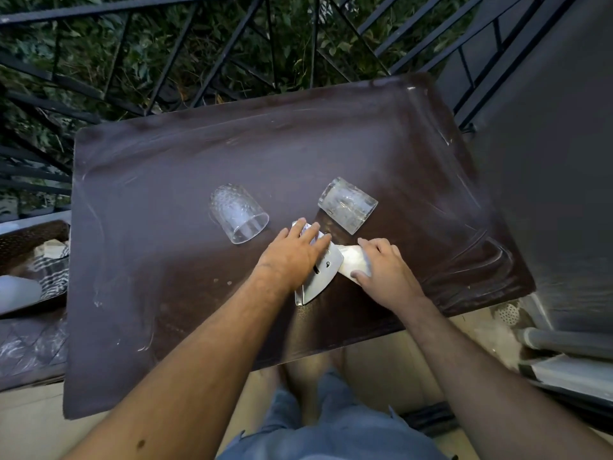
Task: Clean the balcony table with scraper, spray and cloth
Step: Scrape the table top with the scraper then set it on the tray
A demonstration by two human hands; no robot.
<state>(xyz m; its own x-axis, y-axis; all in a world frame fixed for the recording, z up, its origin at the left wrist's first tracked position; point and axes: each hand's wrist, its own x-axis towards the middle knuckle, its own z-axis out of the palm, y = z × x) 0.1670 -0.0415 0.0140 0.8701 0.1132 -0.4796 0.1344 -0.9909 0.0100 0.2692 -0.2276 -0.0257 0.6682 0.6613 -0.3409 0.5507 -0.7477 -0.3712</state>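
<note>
A dark brown balcony table (pixel 166 200) fills the view, its top dusty and streaked. A flat metal scraper (pixel 323 277) lies near the front edge. My left hand (pixel 293 254) rests on top of it with fingers spread, over a bit of white paper or wrapper (pixel 303 227). Just right of the scraper, my right hand (pixel 384 270) presses on a white cloth or tissue (pixel 353 263), which touches the blade's edge. Neither a spray bottle nor its nozzle shows clearly.
Two clear textured glasses (pixel 237 212) (pixel 346 204) lie on their sides just beyond my hands. A black metal railing (pixel 232 44) with foliage behind runs along the far side. A brown chair (pixel 33 260) holding a checked cloth stands left. A grey wall (pixel 547 161) is right.
</note>
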